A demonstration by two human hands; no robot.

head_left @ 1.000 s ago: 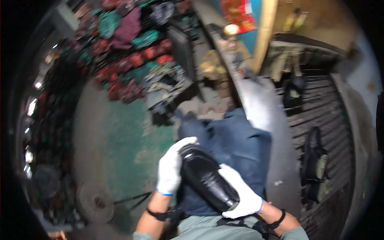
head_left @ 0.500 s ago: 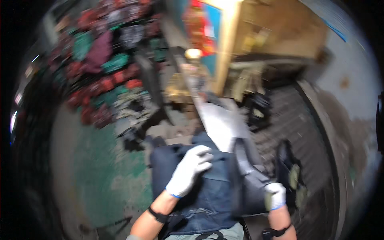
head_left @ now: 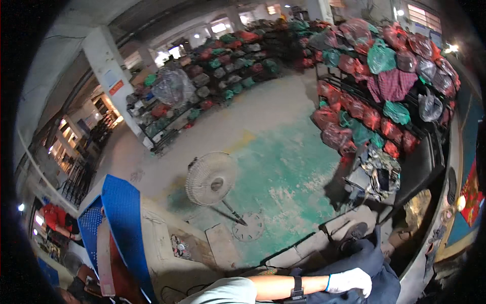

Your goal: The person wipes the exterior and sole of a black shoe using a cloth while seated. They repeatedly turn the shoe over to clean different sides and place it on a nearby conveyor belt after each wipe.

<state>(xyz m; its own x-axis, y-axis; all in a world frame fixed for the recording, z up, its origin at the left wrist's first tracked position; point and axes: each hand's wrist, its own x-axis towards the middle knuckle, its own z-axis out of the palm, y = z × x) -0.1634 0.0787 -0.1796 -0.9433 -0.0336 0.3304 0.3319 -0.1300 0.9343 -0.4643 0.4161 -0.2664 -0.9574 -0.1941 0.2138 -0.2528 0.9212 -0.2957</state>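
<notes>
In the head view, the left hand (head_left: 350, 282), in a white glove, rests on the dark cloth (head_left: 363, 256) over the lap, at the lower right. Its fingers bend downward; whether they grip a fold or merely lie on it, I can't make out. The right hand is out of sight, so what it holds is unknown.

The likeliest trouble is a fumble: with the view turned toward the room, the right hand would be working unwatched. The cloth could also slide or bunch, since it seems loosely draped and no firm grip shows. The fan (head_left: 210, 178) stands on a thin pole and might tip if bumped.

The surface (head_left: 416, 268) is a narrow grey strip along the right, near the cloth, curving up past a lit bulb (head_left: 461, 203). Beyond, the floor (head_left: 283, 157) is worn green and grey. Racks of red and green bags (head_left: 349, 109) line the back; a pale pillar (head_left: 109, 81) stands left, above a blue crate (head_left: 123, 218) and a person in red (head_left: 53, 218).
</notes>
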